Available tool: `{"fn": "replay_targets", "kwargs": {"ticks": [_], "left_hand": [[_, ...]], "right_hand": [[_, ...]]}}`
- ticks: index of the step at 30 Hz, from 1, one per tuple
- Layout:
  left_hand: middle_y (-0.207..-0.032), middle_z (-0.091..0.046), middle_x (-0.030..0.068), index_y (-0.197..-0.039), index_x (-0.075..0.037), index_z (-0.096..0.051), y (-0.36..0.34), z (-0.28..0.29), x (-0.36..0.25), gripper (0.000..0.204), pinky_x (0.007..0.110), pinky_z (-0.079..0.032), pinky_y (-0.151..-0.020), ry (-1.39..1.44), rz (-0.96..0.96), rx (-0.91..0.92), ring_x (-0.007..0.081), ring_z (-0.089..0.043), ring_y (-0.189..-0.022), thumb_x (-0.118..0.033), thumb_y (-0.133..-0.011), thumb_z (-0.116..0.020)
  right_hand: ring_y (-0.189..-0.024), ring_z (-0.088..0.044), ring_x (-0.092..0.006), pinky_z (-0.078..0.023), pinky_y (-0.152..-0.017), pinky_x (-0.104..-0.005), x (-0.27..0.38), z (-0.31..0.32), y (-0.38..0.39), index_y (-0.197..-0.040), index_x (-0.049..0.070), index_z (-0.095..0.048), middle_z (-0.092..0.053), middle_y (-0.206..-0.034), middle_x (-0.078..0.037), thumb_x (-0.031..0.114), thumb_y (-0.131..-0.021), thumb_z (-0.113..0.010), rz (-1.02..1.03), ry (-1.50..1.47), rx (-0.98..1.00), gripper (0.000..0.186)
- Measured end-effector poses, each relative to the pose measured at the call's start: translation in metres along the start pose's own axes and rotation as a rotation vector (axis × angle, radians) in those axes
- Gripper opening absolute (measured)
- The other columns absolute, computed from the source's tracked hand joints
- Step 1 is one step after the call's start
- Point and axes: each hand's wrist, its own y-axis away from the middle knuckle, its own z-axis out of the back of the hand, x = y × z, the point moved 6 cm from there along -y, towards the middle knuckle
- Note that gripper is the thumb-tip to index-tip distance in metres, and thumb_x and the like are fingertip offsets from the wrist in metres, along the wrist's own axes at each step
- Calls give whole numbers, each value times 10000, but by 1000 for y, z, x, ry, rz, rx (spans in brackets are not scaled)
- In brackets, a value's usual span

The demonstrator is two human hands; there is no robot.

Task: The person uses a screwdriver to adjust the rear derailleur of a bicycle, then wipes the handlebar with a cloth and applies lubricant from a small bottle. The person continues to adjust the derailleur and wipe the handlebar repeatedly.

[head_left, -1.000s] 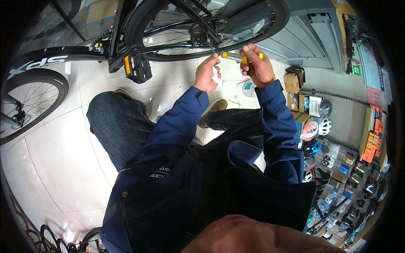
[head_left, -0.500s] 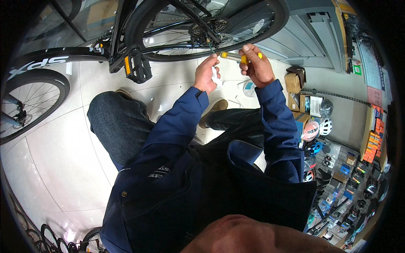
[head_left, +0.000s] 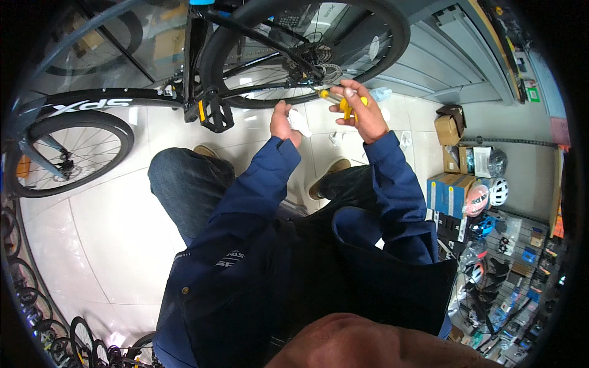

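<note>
My left hand (head_left: 282, 126) is closed on a crumpled white tissue (head_left: 299, 122) below the bicycle's rear wheel (head_left: 211, 76). My right hand (head_left: 365, 116) grips a yellow-handled tool (head_left: 344, 105), whose thin metal part extends up-left toward the brake disc (head_left: 330, 74) and hub; whether it touches them I cannot tell. The black pedal (head_left: 215, 111), with a yellow reflector, is left of my hands. The bicycle's black frame (head_left: 73, 98) runs left to a second wheel (head_left: 122, 150).
A grey cabinet (head_left: 454, 61) stands beyond the rear wheel. At the right are cardboard boxes (head_left: 449, 129), blue boxes (head_left: 450, 195), helmets (head_left: 499, 191) and a wire display grid (head_left: 515, 276) with small goods. More bicycles (head_left: 83, 340) line the lower left. Small pieces (head_left: 334, 138) lie on the tiled floor.
My view has shifted. My left hand has moved down and left, away from the hub area. My right hand, still holding the yellow tool, has shifted slightly left and down.
</note>
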Motion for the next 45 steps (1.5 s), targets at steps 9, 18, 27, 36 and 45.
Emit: {"fn": "replay_targets", "kwargs": {"ticks": [9, 18, 27, 36, 45], "left_hand": [[-884, -603, 67, -971, -64, -587, 69, 5, -50, 144, 405, -528, -759, -9, 65, 247, 240, -612, -794, -73, -835, -634], [-1110, -670, 99, -1258, 0, -590, 135, 17, -80, 267, 370, -544, -936, -354, -103, 324, 223, -653, -1010, 16, -994, -556], [-959, -693, 33, -1172, -36, -639, 195, 32, -120, 191, 270, -561, -745, -437, -230, 305, 121, -651, -794, -183, -1055, -610], [-948, -710, 35, -1129, -50, -654, 190, 53, -123, 190, 270, -562, -675, -494, -284, 199, 130, -675, -778, -204, -1021, -675], [-805, -673, 15, -1033, -72, -712, 200, 40, -135, 191, 248, -463, -597, -791, -644, 23, 76, -590, -696, -208, -926, -793]], "right_hand": [[-1220, -656, -354, -566, -993, -459, -51, -3, 2, -1590, 134, -314, -453, -1532, -168, 644, -1036, -450, -154, -403, 140, 765], [-984, -742, -187, -501, -550, -236, -101, -2, -36, -1275, 80, -588, -700, -1174, -80, 426, -984, -702, -242, -135, 257, 466], [-793, -629, -114, -525, -685, -268, -128, -7, -80, -1343, -47, -515, -672, -982, -71, 376, -901, -819, -102, 33, 289, 683], [-858, -660, -151, -532, -757, -278, -121, 5, -90, -1375, -57, -544, -724, -982, -101, 473, -833, -848, 63, 258, 119, 817], [-926, -653, -105, -529, -846, -258, -11, -90, 9, -1310, 15, -617, -704, -1107, -37, 141, -996, -697, 318, -64, 400, 348]]}}
